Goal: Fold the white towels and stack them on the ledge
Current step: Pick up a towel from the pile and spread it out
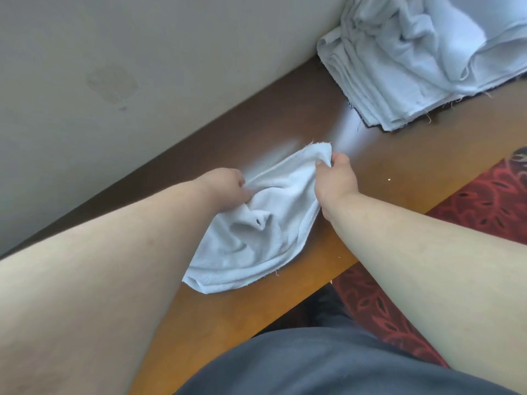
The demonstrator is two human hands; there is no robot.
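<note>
- Along the wall [85, 52], the brown wooden ledge [399, 172] is seen running from near left to far right, and it is treated as the counter on which the folding is done; its near edge drops off to a red patterned carpet [484, 201] at the right.
- At the far right end, a pile of white towels [413, 61] is kept against the wall, flat layers below and a rumpled one on top; whether all of it is folded cannot be told. It is judged to be parked there so that the middle of the counter is left free.
- Open surface is left between that pile and the work, and more bare wood near left, so room exists for spreading or sliding.
- In the middle, one white towel [256, 232] is laid crumpled on the counter, its near corner close to the counter's front edge.
- The left hand [228, 189] is closed, pinching the towel's left far edge.
- The right hand [336, 181] is closed, pinching the far corner, which is lifted slightly; both grips are judged to be for drawing the far edge taut before folding.
</note>
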